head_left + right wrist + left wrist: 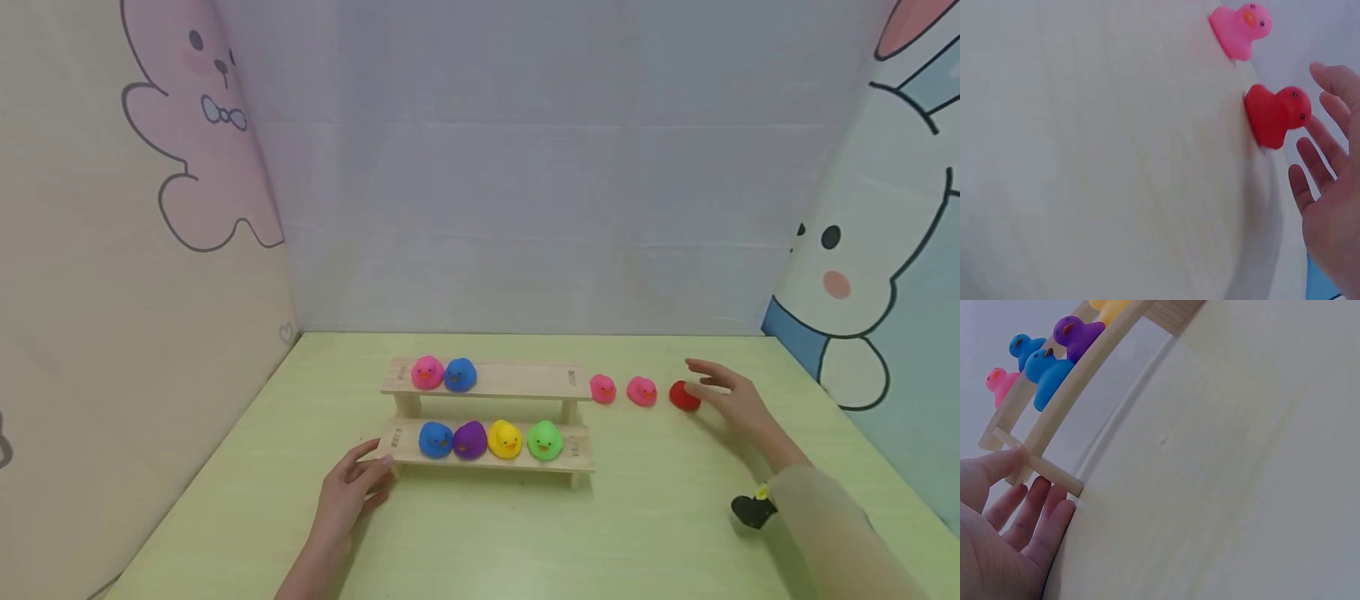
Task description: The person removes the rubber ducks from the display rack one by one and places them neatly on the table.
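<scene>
My left hand (341,493) holds the left end of a two-tier wooden shelf (525,380). Its thumb lies on the lower board's end, with the fingers curled beneath, as the left wrist view shows. On the upper board sit a pink duck (427,372) and a blue duck (460,376). Along the lower board stand a blue duck (435,440), a purple duck (470,440), a yellow duck (506,440) and a green duck (544,441). At the right, my right hand (733,402) is beside a red rubber duck (1266,117), fingers spread and loosely bent around its head side.
Two pink ducks (603,389) (642,392) stand on the table between the shelf and the red duck. A black toy (750,511) with a yellow part lies near my right sleeve (832,525). Cloth walls (495,208) with cartoon animals enclose the light green table (480,542).
</scene>
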